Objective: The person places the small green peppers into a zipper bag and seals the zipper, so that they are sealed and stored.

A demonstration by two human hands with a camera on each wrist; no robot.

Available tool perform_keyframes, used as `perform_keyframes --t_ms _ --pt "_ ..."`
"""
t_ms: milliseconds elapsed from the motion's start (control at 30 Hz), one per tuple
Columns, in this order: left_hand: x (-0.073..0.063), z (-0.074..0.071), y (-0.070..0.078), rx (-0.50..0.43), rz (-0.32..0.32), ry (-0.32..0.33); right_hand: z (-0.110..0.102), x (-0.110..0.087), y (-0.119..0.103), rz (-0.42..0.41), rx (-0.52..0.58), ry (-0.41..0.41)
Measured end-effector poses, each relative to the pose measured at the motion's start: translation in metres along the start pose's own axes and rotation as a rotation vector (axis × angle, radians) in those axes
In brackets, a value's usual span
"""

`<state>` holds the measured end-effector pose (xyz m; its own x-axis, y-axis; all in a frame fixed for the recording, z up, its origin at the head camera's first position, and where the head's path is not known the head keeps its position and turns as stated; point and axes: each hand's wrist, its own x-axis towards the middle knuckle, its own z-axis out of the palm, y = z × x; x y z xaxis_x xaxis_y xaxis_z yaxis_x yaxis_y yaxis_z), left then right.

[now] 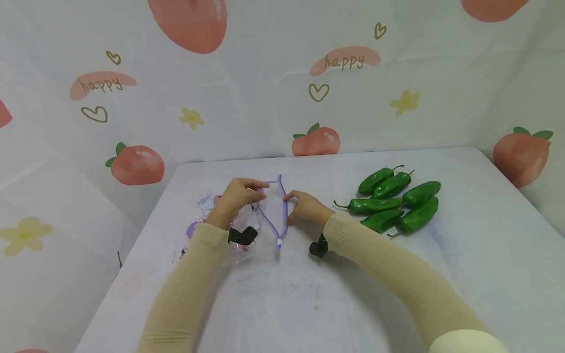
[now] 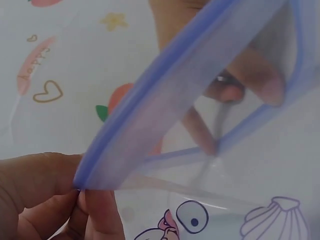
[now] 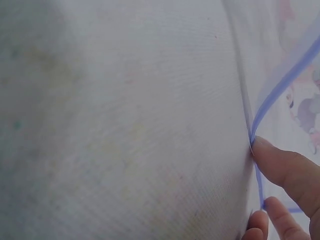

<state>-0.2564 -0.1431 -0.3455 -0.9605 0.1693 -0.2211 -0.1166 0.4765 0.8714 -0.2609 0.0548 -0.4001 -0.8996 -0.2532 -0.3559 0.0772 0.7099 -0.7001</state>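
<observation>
A clear zip bag (image 1: 260,245) with purple zip strips and cartoon prints lies on the table, its mouth spread toward the right. On the mouth's left strip, my left hand (image 1: 240,195) pinches the edge between thumb and fingers; the left wrist view shows this hand (image 2: 60,192) at the corner of the purple strip (image 2: 145,87). My right hand (image 1: 309,208) holds the opposite strip, thumb and forefinger set apart along it. In the right wrist view, the right thumb (image 3: 285,167) presses the strip while other fingertips curl at the edge below. A white slider (image 1: 279,241) sits at the near end.
Several green peppers (image 1: 417,215) lie in a group on the white table (image 1: 273,304), right of the bag and beyond the right forearm. A white cloth (image 1: 256,98) printed with peaches stands behind and along the sides. Black wrist mounts (image 1: 243,236) hang close above the table.
</observation>
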Motion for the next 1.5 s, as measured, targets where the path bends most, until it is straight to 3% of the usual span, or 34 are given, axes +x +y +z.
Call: perform_keyframes --t_ms 300,1067,1300,1500 --pt "0.004 0.012 -0.006 -0.031 -0.037 0.032 0.000 0.000 0.000 0.000 -0.005 -0.001" --pt "0.007 0.020 -0.007 -0.036 -0.033 0.030 -0.001 -0.002 -0.005 0.026 -0.060 -0.006" --pt "0.006 0.019 -0.007 -0.041 -0.028 0.027 -0.013 -0.016 -0.016 0.027 -0.057 -0.027" --pt "0.005 0.019 -0.008 -0.034 -0.042 0.028 -0.032 -0.029 -0.020 -0.011 0.054 -0.089"
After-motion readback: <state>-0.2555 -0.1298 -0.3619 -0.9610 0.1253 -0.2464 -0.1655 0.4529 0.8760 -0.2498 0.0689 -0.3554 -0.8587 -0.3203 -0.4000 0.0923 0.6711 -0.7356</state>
